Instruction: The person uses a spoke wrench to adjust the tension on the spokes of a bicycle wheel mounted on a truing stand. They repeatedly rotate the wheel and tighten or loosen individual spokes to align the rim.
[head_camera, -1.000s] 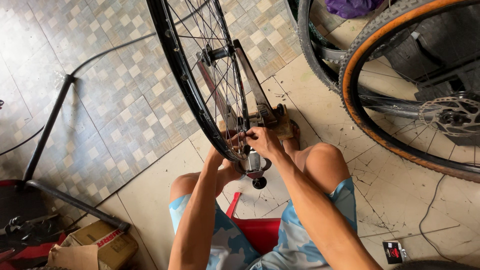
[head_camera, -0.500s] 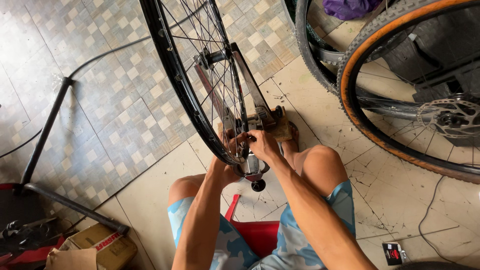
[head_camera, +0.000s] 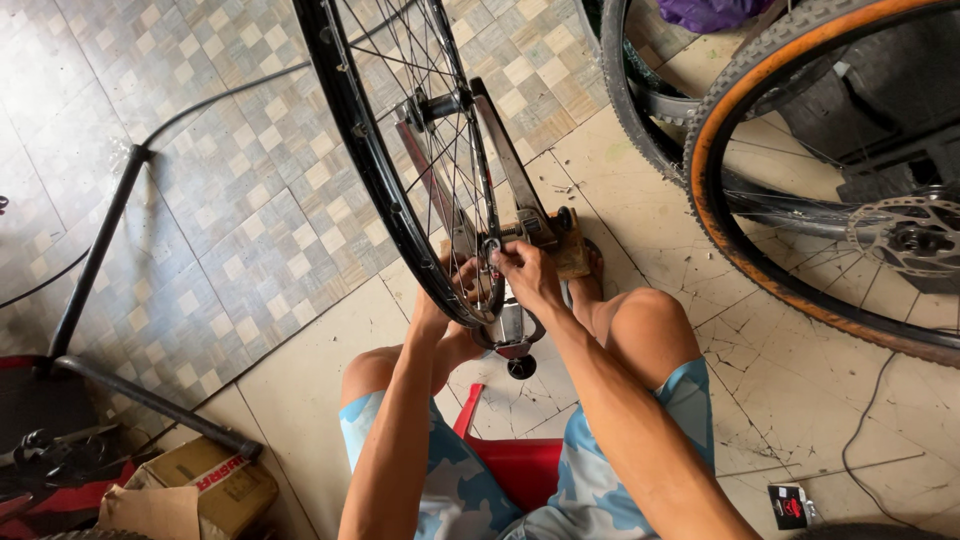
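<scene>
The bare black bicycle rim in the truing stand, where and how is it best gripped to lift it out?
Probably the bare black bicycle rim itself, on the open stretch high on the left, coming from the left side over the tiled floor. The wheel stands upright, the thin spokes give no firm hold, and the left hand and right hand crowd the bottom.

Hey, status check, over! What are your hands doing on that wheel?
Left hand and right hand both pinching at the rim of the bare wheel in its stand. Tyred wheel off right, apart. Nothing blocking.
</scene>
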